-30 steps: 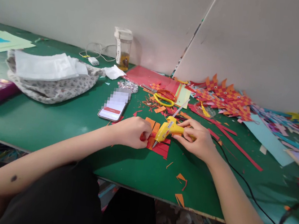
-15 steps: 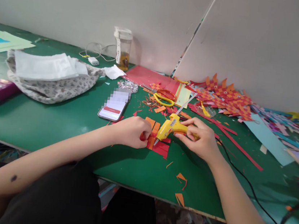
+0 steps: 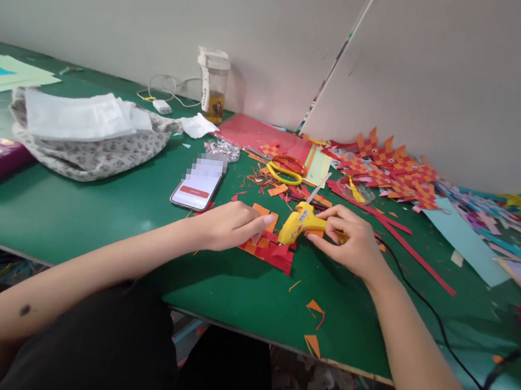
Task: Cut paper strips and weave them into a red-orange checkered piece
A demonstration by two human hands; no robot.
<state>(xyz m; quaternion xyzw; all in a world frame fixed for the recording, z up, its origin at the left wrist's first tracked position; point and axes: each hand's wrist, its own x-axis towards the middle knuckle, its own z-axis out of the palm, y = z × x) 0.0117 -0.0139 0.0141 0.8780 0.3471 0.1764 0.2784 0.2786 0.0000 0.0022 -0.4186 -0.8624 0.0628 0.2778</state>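
My right hand is closed round the handle of a yellow glue gun. A pale glue stick pokes out of the gun's back end. The gun's nozzle points down at a small woven piece of red and orange paper strips on the table. My left hand rests on the left side of this woven paper, thumb stretched out apart from the fingers and a fingertip pressing down on the strips. The other fingers of this hand are partly hidden.
A phone lies left of the work. Behind are scissors, paper scraps and a bottle. Woven paper pieces are heaped at the right. The gun's black cord runs right. A patterned cloth item lies left.
My left thumb has lifted and stretched out, where the fingers were closed together before. The glue gun has shifted slightly right, and a red strip now lies across the woven paper by its nozzle.
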